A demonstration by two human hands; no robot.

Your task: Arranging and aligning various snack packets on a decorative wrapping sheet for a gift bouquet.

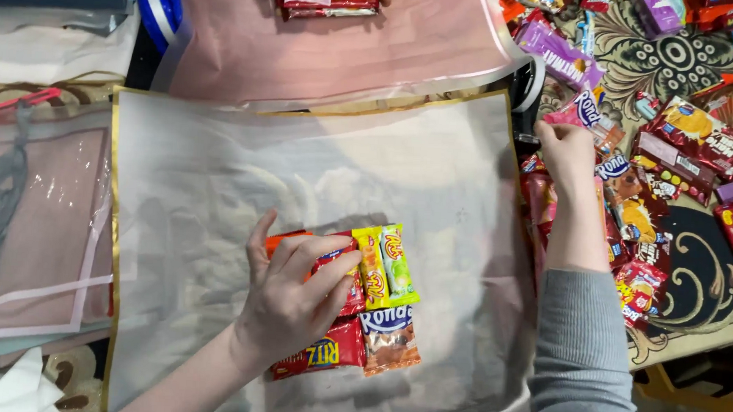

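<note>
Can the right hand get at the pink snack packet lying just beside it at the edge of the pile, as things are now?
Probably yes. The right hand is already at the pink snack packet, on top of the loose pile, with nothing lying over it. The left hand rests on the small group of packets on the white sheet.

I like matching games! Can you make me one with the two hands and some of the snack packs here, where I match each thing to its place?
Things:
1. left hand
2. right hand
3. yellow and green pack
4. pink sheet

Places:
A. at the edge of the loose snack pile
B. at the top, beyond the white sheet
C. resting on the small group of packs on the white sheet
D. in that small group, just right of the fingers

Pairs: 1-C, 2-A, 3-D, 4-B
</note>
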